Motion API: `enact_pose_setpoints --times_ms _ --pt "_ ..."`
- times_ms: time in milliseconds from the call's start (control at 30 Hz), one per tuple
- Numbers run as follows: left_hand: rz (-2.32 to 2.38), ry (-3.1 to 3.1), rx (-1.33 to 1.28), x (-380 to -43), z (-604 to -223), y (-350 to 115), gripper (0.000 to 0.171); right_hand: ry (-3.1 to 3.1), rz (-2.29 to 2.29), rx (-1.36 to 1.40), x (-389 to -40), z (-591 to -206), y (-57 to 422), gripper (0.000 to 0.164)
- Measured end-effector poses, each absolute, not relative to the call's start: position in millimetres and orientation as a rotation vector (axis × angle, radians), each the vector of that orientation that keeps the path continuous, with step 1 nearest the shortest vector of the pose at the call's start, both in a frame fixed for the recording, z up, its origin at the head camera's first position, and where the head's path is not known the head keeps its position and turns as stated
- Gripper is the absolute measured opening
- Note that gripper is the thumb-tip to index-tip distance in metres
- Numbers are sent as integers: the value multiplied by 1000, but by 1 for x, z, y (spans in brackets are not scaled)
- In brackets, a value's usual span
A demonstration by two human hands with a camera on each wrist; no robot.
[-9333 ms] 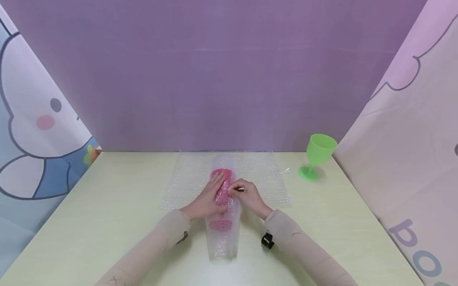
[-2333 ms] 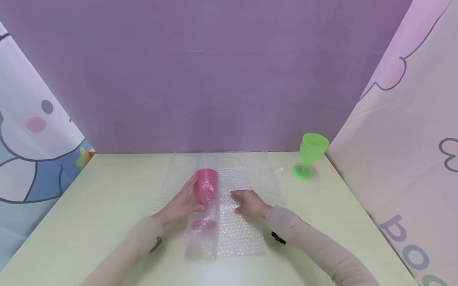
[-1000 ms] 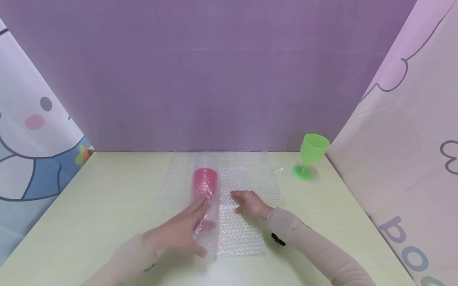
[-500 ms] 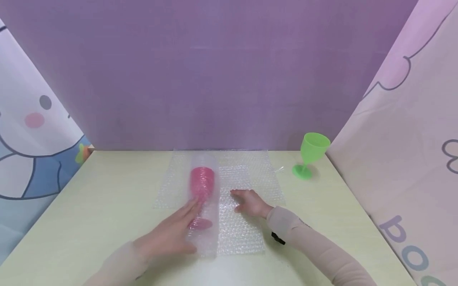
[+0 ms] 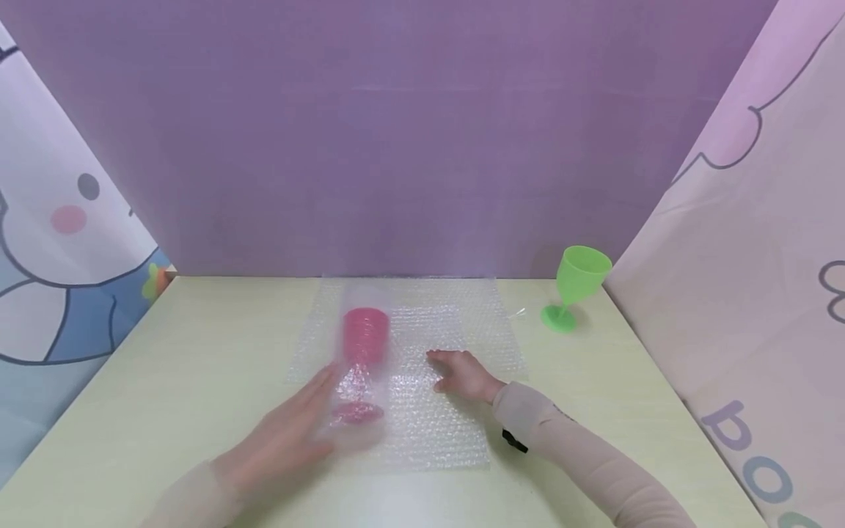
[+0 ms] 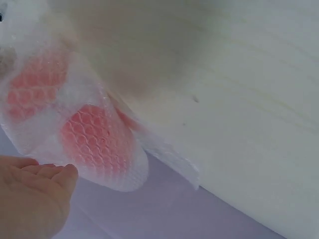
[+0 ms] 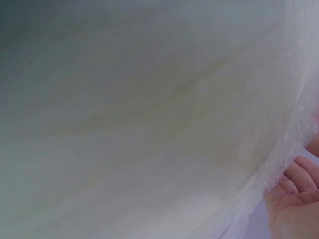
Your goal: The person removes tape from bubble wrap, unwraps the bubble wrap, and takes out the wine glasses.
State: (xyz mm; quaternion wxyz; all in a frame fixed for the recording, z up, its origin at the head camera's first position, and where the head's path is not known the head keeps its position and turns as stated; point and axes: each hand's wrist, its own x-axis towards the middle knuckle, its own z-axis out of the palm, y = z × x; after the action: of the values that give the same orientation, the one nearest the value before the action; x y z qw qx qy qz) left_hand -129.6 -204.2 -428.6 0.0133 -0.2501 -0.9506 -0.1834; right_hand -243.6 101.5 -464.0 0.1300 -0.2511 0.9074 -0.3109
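A pink goblet (image 5: 365,336) lies on its side inside a layer of bubble wrap (image 5: 436,438), its bowl toward the back and its base toward me. My left hand (image 5: 284,434), fingers extended, is at the left side of the wrapped goblet, by the stem. The left wrist view has the pink goblet (image 6: 97,142) showing through the bubbles, just beyond the fingertips of the left hand (image 6: 35,199). To the right, my right hand (image 5: 462,374) rests on the flat part of the wrap, fingers fairly straight. The right wrist view catches that right hand (image 7: 296,199) beside the wrap's edge.
A green goblet (image 5: 581,282) stands upright at the back right of the pale table (image 5: 218,352). A small clear scrap (image 5: 518,313) lies by the wrap's right edge. A purple backdrop (image 5: 422,147) rises behind the table, with printed cloth on both sides.
The wrapped goblet has shifted left, and more wrap lies flat to its right. My left hand has moved toward me and leftward. The right hand, earlier at the roll, now stays put on the sheet.
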Motion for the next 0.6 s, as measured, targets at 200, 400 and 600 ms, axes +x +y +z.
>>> enact_pose_setpoints --times_ms 200,400,600 --pt "-599 -2944 -726 -124 -433 -218 100 2635 -901 -736 -244 -463 101 60" --pt "-570 -2845 -738 -119 -438 -230 101 2629 -914 -732 -243 -463 101 60" --pt "-608 -2909 -625 -116 -440 -238 104 2645 -893 -724 -242 -463 100 59"
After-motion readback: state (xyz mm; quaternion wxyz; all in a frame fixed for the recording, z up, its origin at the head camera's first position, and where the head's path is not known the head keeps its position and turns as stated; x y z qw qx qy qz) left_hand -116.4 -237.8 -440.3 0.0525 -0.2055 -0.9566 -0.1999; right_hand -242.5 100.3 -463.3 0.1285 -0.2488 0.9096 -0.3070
